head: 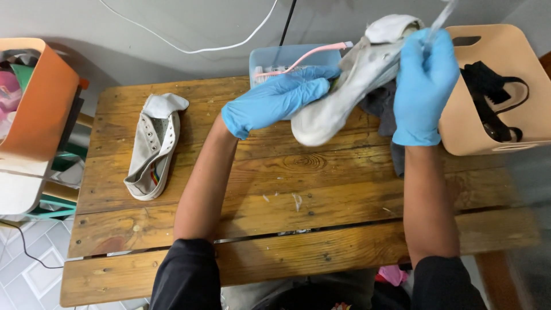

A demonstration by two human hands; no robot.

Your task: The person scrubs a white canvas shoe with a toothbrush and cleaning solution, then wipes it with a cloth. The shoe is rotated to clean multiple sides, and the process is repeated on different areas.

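Your left hand [275, 100] and right hand [422, 86] wear smooth, matt blue rubber-like gloves. The shoe [350, 80] you hold is off-white cloth, matt and soiled. The second shoe [154, 146] near the desk's left edge is grey-white canvas with small eyelets. The desk [321, 189] is rough, unfinished wood planks, knotted and scuffed. The beige bin [459, 123] at the right edge looks like smooth matt plastic.
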